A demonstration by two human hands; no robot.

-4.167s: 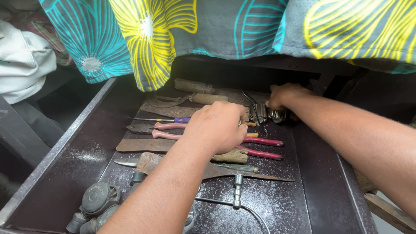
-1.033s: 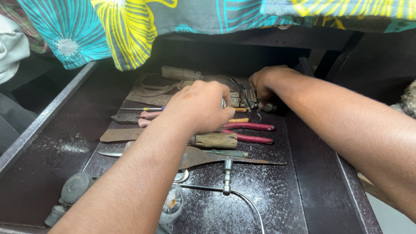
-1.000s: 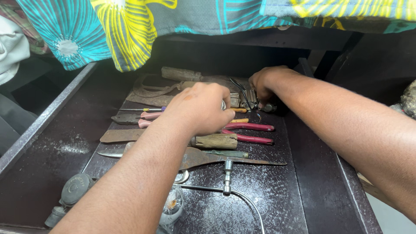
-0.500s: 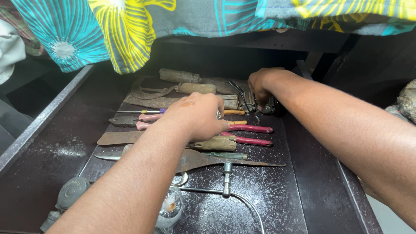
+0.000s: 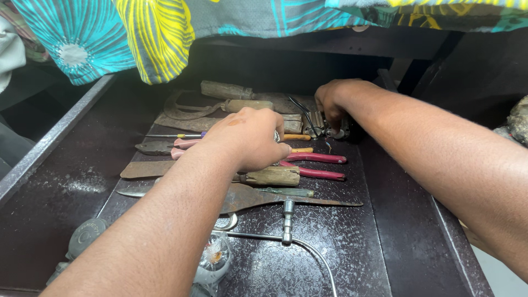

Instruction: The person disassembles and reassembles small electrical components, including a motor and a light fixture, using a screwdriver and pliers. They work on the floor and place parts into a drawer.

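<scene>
Two hands work over a dark metal worktop (image 5: 385, 242): the left hand (image 5: 250, 137) rests curled, palm down, on red-handled pliers (image 5: 316, 165); the right hand (image 5: 333, 102) pinches a small metal part (image 5: 330, 131) at the back. Two wooden-handled blades (image 5: 220, 179) lie alongside.

A dark metal tray (image 5: 385, 236) is seen filling the frame, with patterned cloth (image 5: 159, 33) hung along the top edge. The left hand (image 5: 250, 137) is laid palm down at centre over a row of tools; red-handled pliers (image 5: 316, 165) and a wooden-handled knife (image 5: 269, 176) are partly covered by it. The right hand (image 5: 333, 102), upper right of centre, is closed around small metal parts (image 5: 324, 129). A rusty blade (image 5: 264, 199) is laid below centre.
</scene>
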